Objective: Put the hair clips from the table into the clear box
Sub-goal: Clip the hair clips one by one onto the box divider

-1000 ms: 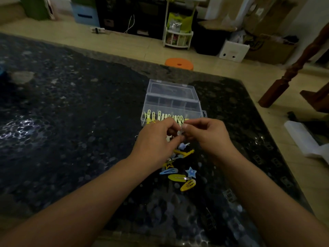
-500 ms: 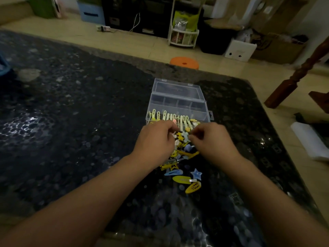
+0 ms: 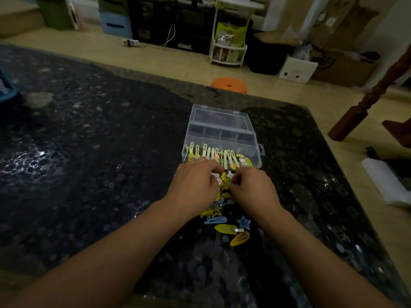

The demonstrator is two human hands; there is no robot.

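Observation:
The clear box (image 3: 255, 138) stands open on the dark stone table (image 3: 89, 152), its lid tipped back. Several pale yellow hair clips (image 3: 211, 153) lie in its front compartment; the back compartments look empty. Just in front of the box is a pile of yellow and white clips (image 3: 223, 182). My left hand (image 3: 193, 187) and my right hand (image 3: 253, 190) sit on either side of the pile, fingers curled into it and gripping clips; the fingertips are hidden. Nearer me lie a blue clip (image 3: 215, 220), a blue star clip (image 3: 244, 222) and two yellow clips (image 3: 233, 233).
An orange stool (image 3: 229, 85) stands past the table's far edge. A blue object (image 3: 6, 90) sits at the table's left edge. To the right are a wooden post (image 3: 355, 112) and a white roll (image 3: 387, 183) on the floor.
Both hands came down from holding one clip together above the pile and now dig into the pile in front of the box.

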